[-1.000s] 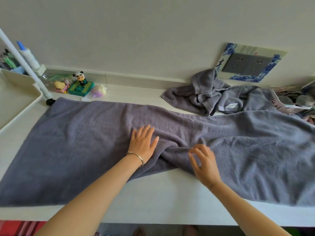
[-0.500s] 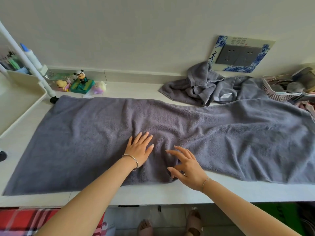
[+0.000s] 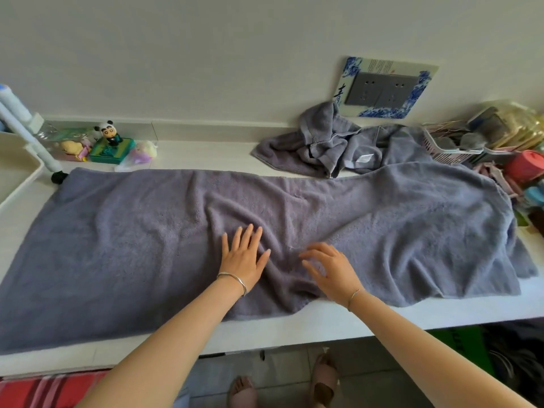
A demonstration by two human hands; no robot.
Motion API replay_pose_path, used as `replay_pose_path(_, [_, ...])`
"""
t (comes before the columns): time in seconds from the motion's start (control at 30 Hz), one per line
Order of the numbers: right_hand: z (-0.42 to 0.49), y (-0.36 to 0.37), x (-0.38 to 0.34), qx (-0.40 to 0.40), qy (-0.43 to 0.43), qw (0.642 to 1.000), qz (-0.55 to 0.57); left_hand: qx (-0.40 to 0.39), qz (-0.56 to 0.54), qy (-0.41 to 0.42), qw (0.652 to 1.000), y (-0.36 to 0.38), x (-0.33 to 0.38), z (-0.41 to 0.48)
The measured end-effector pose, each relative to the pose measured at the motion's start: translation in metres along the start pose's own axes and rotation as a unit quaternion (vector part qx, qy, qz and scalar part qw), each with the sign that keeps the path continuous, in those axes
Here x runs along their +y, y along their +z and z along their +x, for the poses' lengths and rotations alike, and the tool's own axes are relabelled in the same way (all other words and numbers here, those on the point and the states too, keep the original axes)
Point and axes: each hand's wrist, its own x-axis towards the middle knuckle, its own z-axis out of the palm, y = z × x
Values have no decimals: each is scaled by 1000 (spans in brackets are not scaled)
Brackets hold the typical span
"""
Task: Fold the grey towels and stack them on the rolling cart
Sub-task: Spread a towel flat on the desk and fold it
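Head view:
- The big towel [image 3: 147,245] lies spread lengthwise over the white counter [image 3: 323,322], running from 9 o'clock to 3 o'clock. Its right end droops over clutter at 3 o'clock, and a ridge of wrinkles bunches at the centre.
- The left hand [image 3: 244,257] lies flat on the towel just left of that ridge, fingers straight and spread, pressing and gripping nothing.
- The right hand [image 3: 329,269] is just right of the ridge with fingers loosely bent and apart, tips at the cloth. It holds nothing, and whether it touches the cloth is hard to tell.
- A second towel [image 3: 329,145] sits crumpled against the wall at 1 o'clock, not yet folded.
- The cart [image 3: 17,172] shows only as a white tray edge at 9 o'clock, touching the big towel's far left corner.
- Handling, as I judge it: thick terry, soft and limp, light enough for two hands, and grippy rather than slippery. It will sag and wrinkle wherever it is unsupported.
- Best hold is probably a pinch at two corners of one short end, carried over to meet the other end.
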Motion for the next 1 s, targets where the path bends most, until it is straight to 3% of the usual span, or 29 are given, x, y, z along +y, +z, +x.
replay_pose_path(0.07, [-3, -4, 16, 35, 64, 996, -56, -5, 1, 44, 999, 6, 23, 1])
replay_pose_path(0.13, [-11, -5, 31, -41, 126, 988, -81, -28, -3, 66, 997, 13, 45, 2])
replay_pose_path(0.2, [-21, -6, 46, -101, 108, 985, -88, -52, 11, 49, 997, 19, 61, 4])
replay_pose_path(0.27, [-23, -14, 54, -110, 83, 990, -26, -71, 35, 18, 997, 20, 73, 8])
replay_pose_path(0.33, [-21, -30, 65, -56, 99, 989, 96, -58, 48, -8, 997, 17, 89, 14])
replay_pose_path(0.4, [-19, -51, 79, 32, 123, 981, 145, -23, 47, -16, 998, 13, 105, 19])
replay_pose_path(0.7, [-47, -171, 203, 208, 249, 938, 125, -55, 2, 85, 995, 26, 220, 43])
replay_pose_path(1.0, [-68, -225, 314, 209, 384, 859, 268, -28, -30, 145, 989, 25, 340, 95])
